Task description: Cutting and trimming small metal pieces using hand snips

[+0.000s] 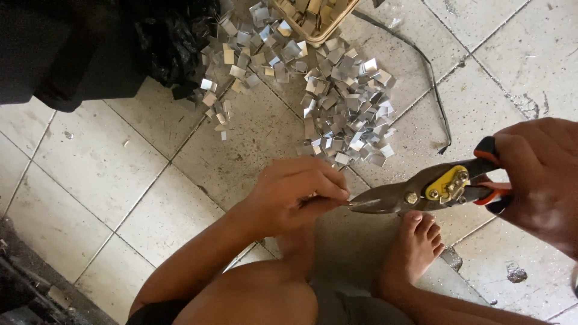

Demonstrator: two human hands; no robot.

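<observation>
Head view: at centre frame the left hand (298, 192) pinches a thin metal strip (328, 203) between its fingertips, feeding it toward the tin snips (415, 192). At right, the right hand (542, 180) is closed around the snips' red-and-black handles; the blades look nearly shut at the strip's end. A heap of small cut metal pieces (343, 102) lies on the tiled floor (108, 174) in the upper middle, beside a basket (313, 18) at the top edge. To cut cleanly, I would keep the strip square to the blades and the fingertips back from the tips, clear of the bare foot (415, 247) below.
</observation>
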